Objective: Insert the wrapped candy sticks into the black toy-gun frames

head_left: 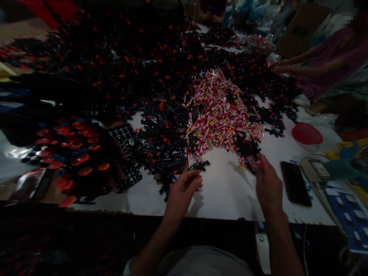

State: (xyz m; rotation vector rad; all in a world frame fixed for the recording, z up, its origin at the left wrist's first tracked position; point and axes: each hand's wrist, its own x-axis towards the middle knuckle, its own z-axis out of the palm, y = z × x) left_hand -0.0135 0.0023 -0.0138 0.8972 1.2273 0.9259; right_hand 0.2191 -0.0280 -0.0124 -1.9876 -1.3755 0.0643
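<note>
My left hand (179, 193) is curled over the white table (224, 184), its thumb and fingers drawn together; what is between them, if anything, is too dim to make out. Just beyond its fingertips is a small black toy gun (202, 165). My right hand (268, 186) is closed at the fingertips on a dark piece that looks like another black toy gun (252, 165), partly hidden by the fingers. Small pink-and-yellow tubes (242, 161) lie beside it. Ahead of both hands spreads a heap of such pink tubes (218, 111), with black toy guns with orange tips (163, 134) piled to its left.
Left stands a dark cluster with orange-red round ends (79, 159) beside a black perforated basket (129, 180). At right are a phone (295, 183), a red mesh lid (307, 133) and a blue sheet (349, 214). Across the table, a person in a purple top (324, 65) reaches into the pile.
</note>
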